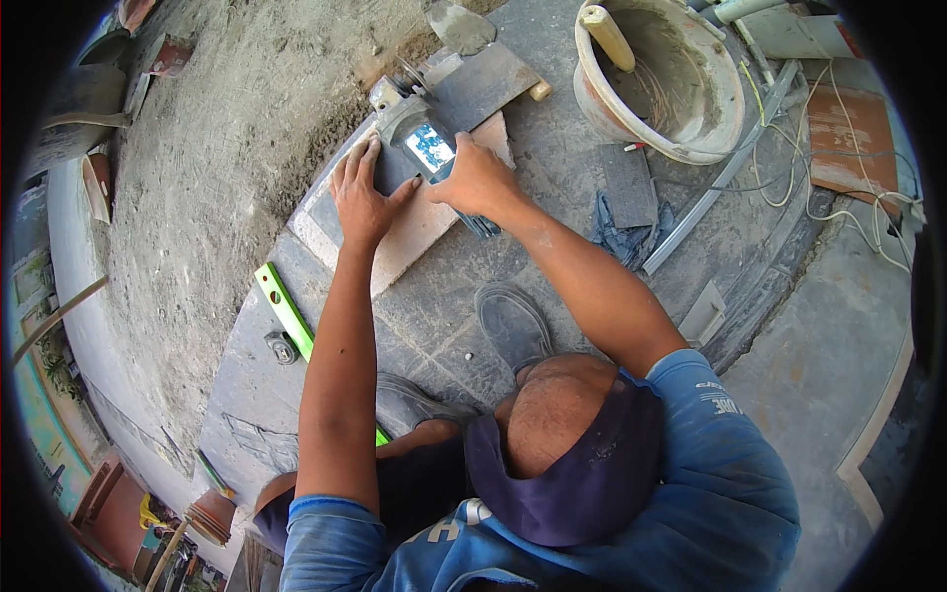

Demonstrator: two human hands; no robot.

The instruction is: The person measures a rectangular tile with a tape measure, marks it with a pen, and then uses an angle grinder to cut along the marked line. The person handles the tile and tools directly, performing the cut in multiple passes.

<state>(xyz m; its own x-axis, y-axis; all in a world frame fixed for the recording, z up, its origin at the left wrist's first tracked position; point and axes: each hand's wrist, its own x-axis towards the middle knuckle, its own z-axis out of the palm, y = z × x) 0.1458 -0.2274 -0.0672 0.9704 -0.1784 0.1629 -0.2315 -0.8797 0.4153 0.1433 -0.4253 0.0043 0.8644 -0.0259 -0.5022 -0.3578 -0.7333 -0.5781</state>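
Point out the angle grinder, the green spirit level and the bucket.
angle grinder (419, 133), head view, grey motor body.
green spirit level (284, 308), head view, middle of its bar.
bucket (592, 104), head view, left rim wall.

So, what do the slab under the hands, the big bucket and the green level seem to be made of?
Slab: probably stone or ceramic tile, matte beige with a straight-cut edge. Bucket: likely plastic, thin pale rim, coated with dried mortar. Level: painted metal or plastic, glossy bright green; I cannot tell which.
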